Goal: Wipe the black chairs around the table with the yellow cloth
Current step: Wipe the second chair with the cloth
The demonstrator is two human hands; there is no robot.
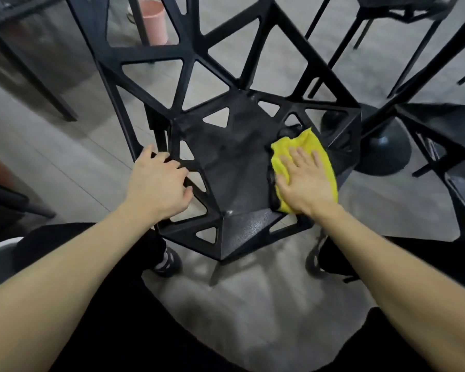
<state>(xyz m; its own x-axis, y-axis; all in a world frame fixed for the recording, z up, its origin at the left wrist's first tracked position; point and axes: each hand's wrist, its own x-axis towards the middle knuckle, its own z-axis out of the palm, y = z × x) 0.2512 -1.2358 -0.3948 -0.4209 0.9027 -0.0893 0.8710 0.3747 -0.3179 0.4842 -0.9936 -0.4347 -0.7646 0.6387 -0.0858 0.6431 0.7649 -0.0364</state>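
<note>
Head view: the right hand presses the yellow cloth with flat, straight fingers on the right side of the near chair's seat. The left hand curls round the seat's left edge. Wiping appears underway; the other chairs likely remain.

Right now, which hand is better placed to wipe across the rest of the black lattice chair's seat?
Right. The right hand already presses the yellow cloth flat on the black lattice chair's seat; the left hand grips the seat's left edge, likely steadying it.
</note>
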